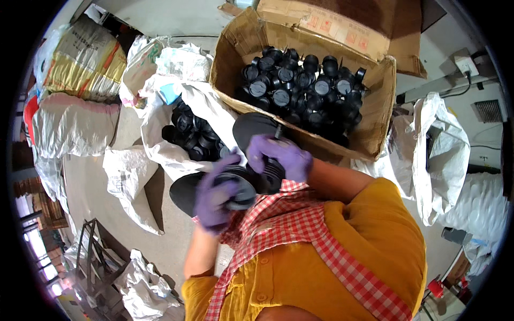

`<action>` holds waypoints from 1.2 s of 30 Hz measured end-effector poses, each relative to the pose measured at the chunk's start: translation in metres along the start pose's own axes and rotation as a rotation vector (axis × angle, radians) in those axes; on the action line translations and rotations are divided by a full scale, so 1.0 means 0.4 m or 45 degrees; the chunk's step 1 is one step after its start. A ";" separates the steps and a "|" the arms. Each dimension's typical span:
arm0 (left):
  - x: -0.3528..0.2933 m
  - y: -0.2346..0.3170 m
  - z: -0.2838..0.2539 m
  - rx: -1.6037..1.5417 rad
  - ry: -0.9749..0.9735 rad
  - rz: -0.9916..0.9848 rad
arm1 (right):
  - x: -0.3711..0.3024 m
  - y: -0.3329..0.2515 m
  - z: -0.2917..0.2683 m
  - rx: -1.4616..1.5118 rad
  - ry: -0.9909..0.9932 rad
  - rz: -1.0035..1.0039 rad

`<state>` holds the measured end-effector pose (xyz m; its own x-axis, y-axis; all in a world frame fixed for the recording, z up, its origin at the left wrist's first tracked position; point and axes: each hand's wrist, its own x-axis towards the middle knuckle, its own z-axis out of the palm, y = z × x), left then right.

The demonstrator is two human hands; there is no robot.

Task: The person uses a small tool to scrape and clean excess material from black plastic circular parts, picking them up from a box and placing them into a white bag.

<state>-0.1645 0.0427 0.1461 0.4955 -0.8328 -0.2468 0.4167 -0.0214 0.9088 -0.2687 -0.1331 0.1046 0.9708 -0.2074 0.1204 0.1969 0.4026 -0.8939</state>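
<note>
Both my hands wear purple gloves and are close together in front of my lap. Wrapped round a black ribbed plastic part (272, 176) is my right hand (281, 155), its fingers bent over the top. My left hand (217, 198), smeared by motion, grips a round black plastic part (242, 193) right beside it. Whether the two parts touch or are joined I cannot tell. Similar black round plastic parts (281, 97) fill an open cardboard box (369, 142) beyond my hands. More black parts (195, 131) lie in an open white sack (155, 120) on the left.
Full woven sacks (75, 125) are stacked at the far left. An open white sack (441, 155) stands right of the box. At lower left are a metal frame (96, 257) and a crumpled white sack (142, 283). Dark rounded shapes (184, 193) show beside my hands.
</note>
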 end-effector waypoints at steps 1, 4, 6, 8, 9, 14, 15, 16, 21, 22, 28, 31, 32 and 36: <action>0.012 -0.040 0.069 -0.304 -0.051 -0.075 | 0.023 0.021 0.004 0.243 0.038 0.090; 0.055 -0.118 0.081 0.000 0.028 0.117 | 0.060 0.037 -0.042 0.082 0.114 0.026; 0.088 -0.130 0.093 -0.168 0.146 0.041 | 0.072 0.053 -0.069 -0.297 0.225 -0.045; 0.106 -0.131 0.088 -0.086 0.275 -0.045 | 0.091 0.100 -0.101 -0.249 0.296 0.008; 0.118 -0.124 0.096 0.207 0.319 0.064 | 0.098 0.110 -0.110 -0.366 0.324 0.060; 0.119 -0.056 0.068 1.597 0.312 0.608 | 0.139 0.235 -0.239 -1.199 0.623 -0.208; 0.101 -0.029 0.077 1.591 0.340 0.648 | 0.135 0.245 -0.286 -1.501 0.783 -0.319; 0.087 -0.009 0.073 1.592 0.395 0.694 | 0.125 0.242 -0.339 -1.364 0.909 -0.102; 0.190 -0.035 -0.162 1.515 0.783 0.484 | 0.183 0.255 -0.517 -0.997 1.122 0.650; 0.192 -0.070 -0.192 1.573 0.820 0.278 | 0.201 0.283 -0.551 -1.086 1.163 0.756; 0.141 -0.179 -0.229 1.041 0.616 -0.013 | 0.232 0.471 -0.697 -1.435 0.843 1.129; 0.115 -0.212 -0.249 0.730 0.624 -0.169 | 0.215 0.542 -0.699 -1.278 0.739 1.137; 0.113 -0.218 -0.251 0.702 0.631 -0.174 | 0.229 0.545 -0.695 -1.380 0.679 1.279; 0.114 -0.224 -0.243 0.601 0.604 -0.187 | 0.227 0.508 -0.651 -1.457 0.396 1.303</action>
<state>-0.1052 0.0606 0.0207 0.7842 -0.4730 -0.4016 0.1814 -0.4443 0.8773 -0.1762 -0.3023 -0.1787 0.5277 -0.5070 -0.6815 -0.8485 -0.3528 -0.3946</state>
